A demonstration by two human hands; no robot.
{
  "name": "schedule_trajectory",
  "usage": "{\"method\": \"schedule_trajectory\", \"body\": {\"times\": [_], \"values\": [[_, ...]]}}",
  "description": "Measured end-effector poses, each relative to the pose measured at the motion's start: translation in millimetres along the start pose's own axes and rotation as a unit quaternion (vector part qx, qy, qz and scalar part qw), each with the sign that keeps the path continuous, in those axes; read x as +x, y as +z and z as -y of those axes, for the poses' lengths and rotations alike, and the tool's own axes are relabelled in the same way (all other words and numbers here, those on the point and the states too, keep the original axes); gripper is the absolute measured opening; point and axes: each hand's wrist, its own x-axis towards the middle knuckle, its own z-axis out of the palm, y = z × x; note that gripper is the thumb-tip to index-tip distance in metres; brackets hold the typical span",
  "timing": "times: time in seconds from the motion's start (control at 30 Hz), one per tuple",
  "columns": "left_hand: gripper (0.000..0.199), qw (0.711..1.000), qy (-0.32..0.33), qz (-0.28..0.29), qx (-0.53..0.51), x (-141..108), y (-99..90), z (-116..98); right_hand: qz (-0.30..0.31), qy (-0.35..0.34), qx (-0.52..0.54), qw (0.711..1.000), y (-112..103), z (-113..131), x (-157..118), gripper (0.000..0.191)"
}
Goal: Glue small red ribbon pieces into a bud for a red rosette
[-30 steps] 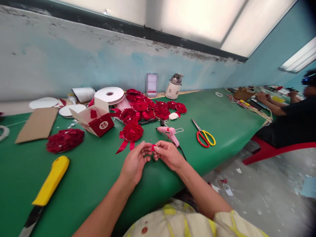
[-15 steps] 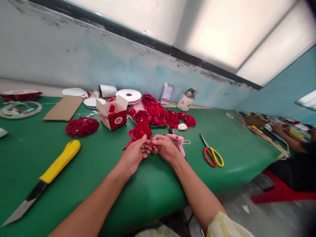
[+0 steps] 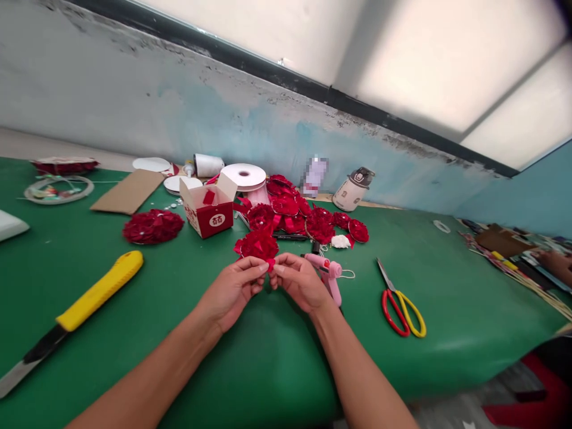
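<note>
Between the thumbs and forefingers of both hands is a small red ribbon piece. My left hand pinches its left side and my right hand its right. Just behind the fingertips lies a red fabric flower, partly hidden by my left hand. A pink glue gun rests right beside my right hand. Further back is a heap of red fabric flowers. To the left stand an open red and white box with red pieces in it and another dark red flower.
A yellow-handled knife lies at left, its blade toward the near left. Scissors with red and yellow handles lie at right. Along the wall are a ribbon spool, cardboard and a bottle. A person's hand shows far right.
My left fingers have come up to grip the small red ribbon piece together with my right. The view has turned slightly, so the scissors and bottle appear further right.
</note>
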Motion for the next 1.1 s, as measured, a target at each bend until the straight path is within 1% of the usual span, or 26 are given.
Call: {"method": "schedule_trajectory", "body": {"times": [0.13,0.27,0.37,0.57,0.63,0.77,0.9,0.97,1.03,1.1], "values": [[0.01,0.999,0.018,-0.039,0.015,2,-1.3,5,-0.037,-0.02,-0.021,0.999,3,-6,3,0.023],[0.012,0.997,0.031,-0.069,0.033,4,-3.0,8,-0.039,-0.012,-0.024,0.999,4,-10,3,0.021],[0.014,0.997,0.023,-0.054,0.046,3,-3.1,6,-0.032,-0.002,-0.011,0.999,4,-10,2,0.02],[0.017,0.999,-0.017,0.018,0.037,-3,2.8,-2,0.016,0.05,0.047,0.998,1,-6,0,0.021],[0.017,0.998,-0.034,0.027,0.035,-4,4.2,-4,0.028,0.06,0.063,0.996,0,-7,1,0.021],[0.016,0.998,-0.051,0.024,0.028,-4,3.0,-4,0.04,0.067,0.08,0.994,-1,-9,1,0.019],[0.013,0.999,-0.034,-0.001,0.001,-4,0.9,-3,0.024,0.051,0.078,0.995,0,-8,0,0.019],[0.013,1.0,-0.027,-0.002,-0.009,-4,1.0,-4,0.018,0.044,0.071,0.996,1,-8,0,0.018],[0.015,0.999,-0.028,-0.002,-0.021,-4,1.7,-5,0.015,0.038,0.065,0.997,2,-7,-1,0.018],[0.022,0.998,-0.042,-0.009,-0.041,-4,2.5,-5,0.009,0.031,0.062,0.998,2,-7,-1,0.018]]}}
